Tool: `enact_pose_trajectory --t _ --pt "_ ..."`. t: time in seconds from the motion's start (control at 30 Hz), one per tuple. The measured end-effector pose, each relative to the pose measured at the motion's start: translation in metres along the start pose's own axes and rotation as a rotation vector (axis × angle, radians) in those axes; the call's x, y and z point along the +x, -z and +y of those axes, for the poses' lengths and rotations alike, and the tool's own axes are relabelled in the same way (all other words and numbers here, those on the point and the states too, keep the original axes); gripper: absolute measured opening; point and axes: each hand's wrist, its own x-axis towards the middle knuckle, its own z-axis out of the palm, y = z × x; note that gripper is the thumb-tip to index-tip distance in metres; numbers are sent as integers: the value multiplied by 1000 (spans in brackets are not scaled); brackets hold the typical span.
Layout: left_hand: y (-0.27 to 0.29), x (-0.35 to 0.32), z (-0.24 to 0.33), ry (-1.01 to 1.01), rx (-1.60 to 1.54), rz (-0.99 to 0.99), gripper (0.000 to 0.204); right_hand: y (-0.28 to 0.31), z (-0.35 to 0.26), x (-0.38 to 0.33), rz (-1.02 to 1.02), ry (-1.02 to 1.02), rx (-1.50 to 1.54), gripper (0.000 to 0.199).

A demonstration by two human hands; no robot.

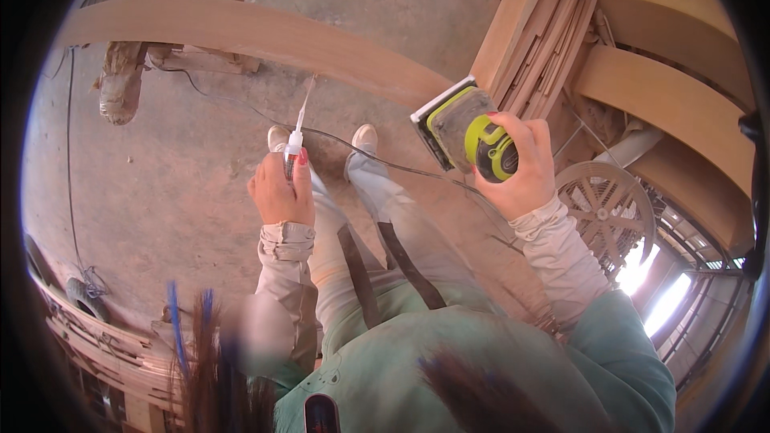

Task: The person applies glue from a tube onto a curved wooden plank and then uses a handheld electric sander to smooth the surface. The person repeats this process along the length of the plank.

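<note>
My left hand (282, 192) is closed around a small glue bottle with a white cap (295, 141) and a long tapered nozzle. The nozzle points away from me, its tip by the near edge of a long curved wooden board (241, 28); whether they touch I cannot tell. My right hand (527, 162) grips a lime-green and black electric sheet sander (464, 116) by its rounded top. The sander is tilted on its side, its flat white-edged pad turned toward the board's right end, which it partly covers.
A rough timber support (122, 84) props the board at left. A dark cord (393, 165) crosses the floor near my shoes. At right stand a bundle of thin wood strips (553, 32), large curved wooden pieces (666, 96) and a round fan (603, 212). More lumber lies lower left.
</note>
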Motion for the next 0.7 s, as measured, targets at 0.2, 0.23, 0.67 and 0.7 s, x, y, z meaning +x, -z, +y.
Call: enact_pose_trajectory --t 0.2,0.23,0.67,0.7 --pt "1 0 0 2 10 10 26 0 0 -1 -7 -7 0 69" --pt "1 0 0 -2 10 11 25 1 0 -1 -8 -8 1 69" --pt "0 0 4 -39 22 23 30 -2 1 -2 -11 -18 -4 69" --pt "0 -1 4 -41 14 28 31 -2 -2 -1 -10 -24 6 68"
